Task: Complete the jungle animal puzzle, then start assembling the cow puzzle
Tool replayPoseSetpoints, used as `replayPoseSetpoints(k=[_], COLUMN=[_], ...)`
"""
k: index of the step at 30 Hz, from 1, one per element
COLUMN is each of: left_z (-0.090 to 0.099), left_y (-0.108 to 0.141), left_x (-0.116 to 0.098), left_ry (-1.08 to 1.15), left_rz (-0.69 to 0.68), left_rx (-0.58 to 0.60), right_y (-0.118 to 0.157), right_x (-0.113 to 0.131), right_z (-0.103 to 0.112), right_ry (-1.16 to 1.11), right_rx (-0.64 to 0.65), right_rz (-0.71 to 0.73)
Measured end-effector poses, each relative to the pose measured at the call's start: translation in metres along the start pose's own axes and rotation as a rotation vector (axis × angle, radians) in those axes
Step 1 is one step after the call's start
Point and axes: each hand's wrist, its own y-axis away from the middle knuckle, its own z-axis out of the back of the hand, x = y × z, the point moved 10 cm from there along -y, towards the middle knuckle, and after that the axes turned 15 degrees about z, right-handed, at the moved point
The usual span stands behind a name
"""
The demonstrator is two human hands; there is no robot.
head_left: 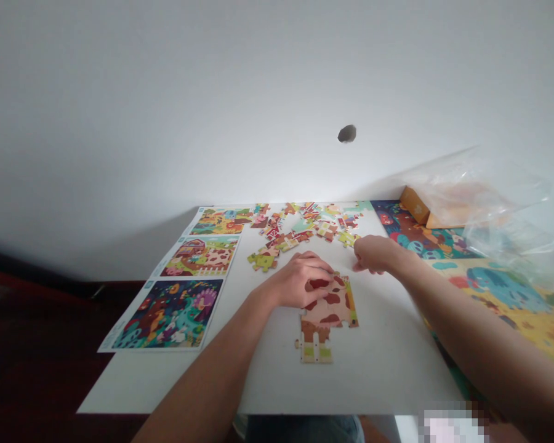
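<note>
My left hand [305,280] lies over the upper left of a joined puzzle section [330,311], its fingers stretched out across it. That section shows a white cow with brown patches, with a fence part at its lower end. My right hand [376,253] is curled closed just right of the loose pieces and above the section's upper right. Its fingertips point down toward the table, and whatever they may hold is hidden. A green puzzle piece [348,239] lies right beside its knuckles. Another green puzzle piece [263,259] is left of the pile.
Loose puzzle pieces [302,226] are heaped at the table's back. On the left lies a sheet [154,277] with three printed pictures. To the right are finished-looking picture puzzles [503,289], an orange box [415,206] and clear plastic bags [484,184]. A white wall stands behind.
</note>
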Motion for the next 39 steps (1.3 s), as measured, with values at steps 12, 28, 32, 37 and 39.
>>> replayPoseSetpoints(k=[12, 28, 32, 37, 39], left_z=[-0.002, 0.04, 0.039, 0.039, 0.039], left_y=[-0.001, 0.009, 0.008, 0.009, 0.009], left_x=[0.003, 0.078, 0.076, 0.075, 0.075], left_ry=[-0.021, -0.32, -0.292, -0.304, -0.304], left_rz=[0.023, 0.524, 0.495, 0.491, 0.491], left_rx=[-0.037, -0.445, -0.444, -0.46, -0.462], right_y=[0.0, 0.011, 0.014, 0.008, 0.008], right_x=[0.003, -0.034, -0.035, -0.021, -0.017], right_z=[0.005, 0.022, 0.038, 0.034, 0.034], right_ry=[0.018, 0.07, 0.13, 0.158, 0.158], right_rx=[-0.016, -0.106, -0.25, -0.229, -0.222], right_rz=[0.019, -0.155, -0.153, -0.095, -0.091])
